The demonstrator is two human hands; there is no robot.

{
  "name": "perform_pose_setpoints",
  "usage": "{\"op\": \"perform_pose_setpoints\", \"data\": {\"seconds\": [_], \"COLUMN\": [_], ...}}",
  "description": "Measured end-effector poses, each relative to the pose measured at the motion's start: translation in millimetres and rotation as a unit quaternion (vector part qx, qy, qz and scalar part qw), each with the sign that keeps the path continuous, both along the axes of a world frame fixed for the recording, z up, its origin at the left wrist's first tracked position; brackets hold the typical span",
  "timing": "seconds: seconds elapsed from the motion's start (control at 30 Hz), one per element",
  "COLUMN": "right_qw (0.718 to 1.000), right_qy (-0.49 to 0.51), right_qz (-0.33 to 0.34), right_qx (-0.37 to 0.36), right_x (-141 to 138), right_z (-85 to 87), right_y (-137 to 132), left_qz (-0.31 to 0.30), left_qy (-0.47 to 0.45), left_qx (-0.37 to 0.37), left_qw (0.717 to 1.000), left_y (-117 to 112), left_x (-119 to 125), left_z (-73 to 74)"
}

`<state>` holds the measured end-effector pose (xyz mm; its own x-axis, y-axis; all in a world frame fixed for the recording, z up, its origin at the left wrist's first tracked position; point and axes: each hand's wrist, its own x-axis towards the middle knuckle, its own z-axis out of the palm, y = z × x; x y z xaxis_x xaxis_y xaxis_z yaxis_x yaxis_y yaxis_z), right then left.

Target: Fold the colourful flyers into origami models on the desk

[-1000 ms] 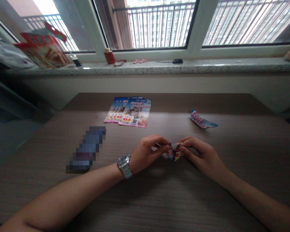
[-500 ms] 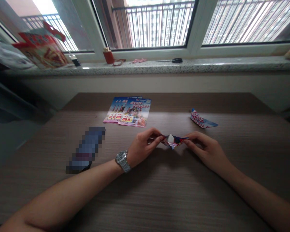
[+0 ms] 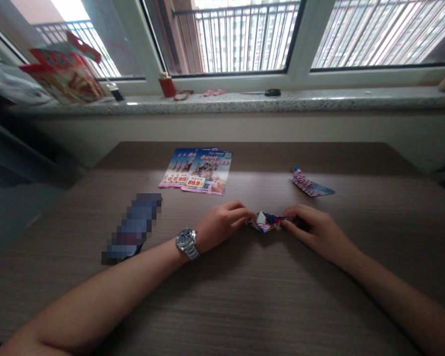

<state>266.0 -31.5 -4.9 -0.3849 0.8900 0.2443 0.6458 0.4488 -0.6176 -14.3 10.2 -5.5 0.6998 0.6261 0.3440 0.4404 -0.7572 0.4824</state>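
Observation:
Between my hands is a small folded paper piece (image 3: 266, 225), printed in red, blue and white, with a white peak standing up in its middle. My left hand (image 3: 222, 222), a metal watch (image 3: 187, 242) on its wrist, has its fingers closed at the paper's left end; the fingertips partly hide that end. At the right end, the thumb and fingers of my right hand (image 3: 313, 227) pinch the paper. The piece is low over the table (image 3: 222, 306) in front of me.
Overlapping printed flyers (image 3: 207, 173) lie at the back left of the table. A blurred-out dark object (image 3: 133, 227) lies nearer on the left. Another folded paper (image 3: 311, 184) rests at the back right. Scissors (image 3: 270, 92) and a red bottle (image 3: 166, 85) are on the windowsill (image 3: 230, 103).
The folded paper has come slightly lower, toward the table. My left hand has turned over a little, so the watch face now shows. My right hand keeps its pinch.

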Motion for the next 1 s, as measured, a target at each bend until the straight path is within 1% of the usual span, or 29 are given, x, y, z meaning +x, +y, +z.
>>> {"op": "perform_pose_setpoints", "data": {"seconds": [0.2,0.37,0.53,0.87,1.0], "right_qw": [0.999,0.993,0.993,0.993,0.993], "right_qy": [0.003,-0.029,-0.030,-0.020,-0.021], "right_qz": [0.020,0.078,0.080,0.083,0.081], "right_qx": [0.046,0.081,0.081,0.081,0.085], "right_x": [-6.4,-10.1,-11.5,-17.9,-19.0], "right_z": [-2.4,-3.5,-7.0,-6.3,-5.7], "right_y": [-4.5,-6.9,-5.1,-6.4,-6.3], "left_qz": [-0.024,-0.028,-0.029,-0.017,-0.017], "left_qy": [0.037,0.044,0.056,0.164,0.151], "left_qx": [0.023,0.046,0.074,0.137,0.135], "left_qw": [0.999,0.998,0.995,0.977,0.979], "left_y": [-4.4,-6.2,-7.8,-19.1,-18.0], "left_x": [-0.3,0.0,2.0,11.7,10.4], "left_z": [1.6,3.4,6.4,12.8,11.0]}}
